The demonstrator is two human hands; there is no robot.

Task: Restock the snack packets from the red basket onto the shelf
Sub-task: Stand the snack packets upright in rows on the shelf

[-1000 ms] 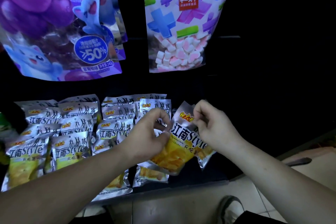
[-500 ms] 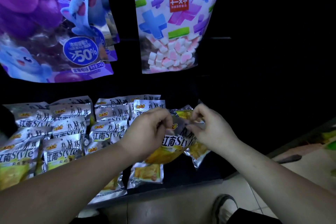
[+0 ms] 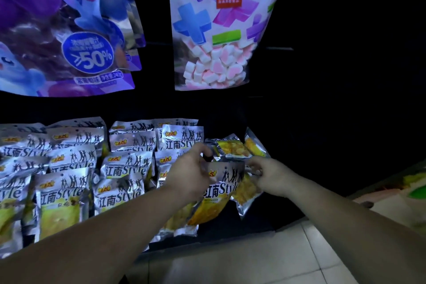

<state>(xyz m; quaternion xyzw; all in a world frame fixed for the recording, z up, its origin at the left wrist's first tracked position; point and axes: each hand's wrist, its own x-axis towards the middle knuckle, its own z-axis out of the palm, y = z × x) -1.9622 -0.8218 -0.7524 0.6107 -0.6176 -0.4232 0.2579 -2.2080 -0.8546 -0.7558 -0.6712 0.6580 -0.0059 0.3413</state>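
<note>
A silver and yellow snack packet (image 3: 221,191) leans over the right end of the dark shelf (image 3: 230,233). My left hand (image 3: 190,174) pinches its top left corner. My right hand (image 3: 268,175) has its fingers curled at the packet's top right edge, pinching it there. Rows of several identical silver packets (image 3: 69,180) stand on the shelf to the left. Two more packets (image 3: 232,147) lie flat behind my hands. The red basket is out of view.
A purple grape candy bag (image 3: 64,30) and a marshmallow bag (image 3: 221,30) hang above the shelf. Light floor tiles (image 3: 242,265) run below the shelf's front edge. Something pale and green (image 3: 415,191) shows at the far right edge.
Both hands have carried the packet forward and lower, toward the shelf's right end. The packet now stands more upright among the others. The view has tilted slightly.
</note>
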